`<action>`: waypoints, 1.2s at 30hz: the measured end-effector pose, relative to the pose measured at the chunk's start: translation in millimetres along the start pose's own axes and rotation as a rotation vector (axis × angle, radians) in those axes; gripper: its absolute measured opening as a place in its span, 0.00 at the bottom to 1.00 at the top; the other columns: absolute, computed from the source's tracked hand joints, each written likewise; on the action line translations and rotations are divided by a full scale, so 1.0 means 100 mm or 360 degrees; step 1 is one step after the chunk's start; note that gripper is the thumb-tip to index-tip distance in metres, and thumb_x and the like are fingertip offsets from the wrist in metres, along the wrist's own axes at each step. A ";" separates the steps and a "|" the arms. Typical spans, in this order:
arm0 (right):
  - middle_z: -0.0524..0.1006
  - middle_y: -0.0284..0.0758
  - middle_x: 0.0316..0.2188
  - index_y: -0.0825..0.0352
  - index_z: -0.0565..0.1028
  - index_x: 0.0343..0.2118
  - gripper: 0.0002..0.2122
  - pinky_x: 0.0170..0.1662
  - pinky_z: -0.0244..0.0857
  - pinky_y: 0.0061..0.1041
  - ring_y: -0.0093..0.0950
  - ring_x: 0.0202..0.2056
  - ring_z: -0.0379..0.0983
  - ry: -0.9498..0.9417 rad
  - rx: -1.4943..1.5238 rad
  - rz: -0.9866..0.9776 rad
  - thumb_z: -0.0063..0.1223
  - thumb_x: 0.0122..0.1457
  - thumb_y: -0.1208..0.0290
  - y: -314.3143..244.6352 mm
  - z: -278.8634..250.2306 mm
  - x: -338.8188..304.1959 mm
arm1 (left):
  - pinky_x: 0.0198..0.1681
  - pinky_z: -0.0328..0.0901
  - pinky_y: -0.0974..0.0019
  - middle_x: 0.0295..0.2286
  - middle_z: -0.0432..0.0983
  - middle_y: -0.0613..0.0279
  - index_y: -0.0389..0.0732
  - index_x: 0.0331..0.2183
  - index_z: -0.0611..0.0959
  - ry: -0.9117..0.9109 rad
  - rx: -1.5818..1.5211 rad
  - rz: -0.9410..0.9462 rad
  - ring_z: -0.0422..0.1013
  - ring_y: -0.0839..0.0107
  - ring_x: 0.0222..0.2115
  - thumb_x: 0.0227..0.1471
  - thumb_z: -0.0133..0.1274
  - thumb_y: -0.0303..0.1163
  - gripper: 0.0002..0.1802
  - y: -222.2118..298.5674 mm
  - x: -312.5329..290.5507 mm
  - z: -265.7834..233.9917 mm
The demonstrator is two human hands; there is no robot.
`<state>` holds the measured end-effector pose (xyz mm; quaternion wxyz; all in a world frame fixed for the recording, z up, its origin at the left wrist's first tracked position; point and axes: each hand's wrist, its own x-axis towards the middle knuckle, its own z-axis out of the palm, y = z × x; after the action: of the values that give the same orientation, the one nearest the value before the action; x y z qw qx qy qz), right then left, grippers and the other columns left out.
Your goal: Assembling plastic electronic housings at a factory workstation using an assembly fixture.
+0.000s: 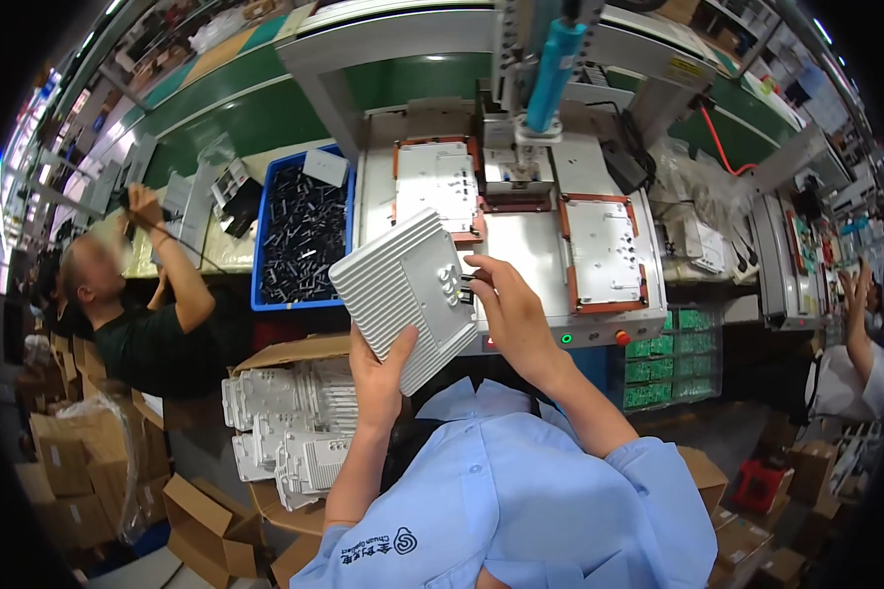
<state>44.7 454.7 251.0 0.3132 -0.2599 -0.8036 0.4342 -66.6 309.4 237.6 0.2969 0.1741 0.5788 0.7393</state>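
My left hand (378, 368) grips a white ribbed housing (383, 290) by its lower edge, thumb over the ribbed face. The housing is tilted in front of the machine bed. At its right side, by a cluster of round knobs, my right hand (518, 319) pinches a small black part (467, 285); its exact shape is mostly hidden by the fingers. Beyond my hands, a white housing (432, 182) sits in the left orange-edged fixture, and another white housing (602, 250) lies in the right one.
A blue bin (257, 265) of small black parts stands left of the machine. White housings (295, 412) fill a carton below it. A teal cylinder (557, 74) rises over the bed. Green circuit boards (668, 358) lie right, near a red button (622, 338). Co-workers sit either side.
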 end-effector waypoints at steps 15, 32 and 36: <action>0.72 0.46 0.35 0.72 0.67 0.43 0.09 0.39 0.68 0.30 0.41 0.36 0.73 0.0225 -0.0186 -0.0140 0.45 0.60 0.82 0.16 -0.17 -0.03 | 0.46 0.64 0.69 0.41 0.73 0.57 0.33 0.49 0.68 -0.0272 0.0467 0.0152 0.70 0.72 0.41 0.53 0.58 0.30 0.25 0.00 -0.03 0.37; 0.73 0.37 0.32 0.70 0.69 0.46 0.18 0.39 0.66 0.21 0.28 0.33 0.73 0.0116 -0.0107 -0.0071 0.59 0.53 0.76 0.09 0.08 0.24 | 0.47 0.64 0.69 0.42 0.74 0.56 0.33 0.49 0.70 -0.0070 0.0196 -0.0002 0.71 0.71 0.42 0.51 0.58 0.27 0.25 -0.11 0.00 -0.12; 0.74 0.32 0.33 0.70 0.71 0.45 0.16 0.39 0.65 0.19 0.20 0.34 0.70 -0.0606 0.0735 0.0437 0.58 0.56 0.70 0.24 0.35 0.38 | 0.49 0.65 0.66 0.43 0.74 0.56 0.33 0.49 0.70 -0.0012 -0.0289 -0.0216 0.71 0.69 0.42 0.50 0.57 0.24 0.25 -0.10 0.07 -0.54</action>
<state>-3.0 473.9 225.6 0.1464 -0.2021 -0.6855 0.6840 -102.2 275.1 212.5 0.3632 0.1097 0.5188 0.7661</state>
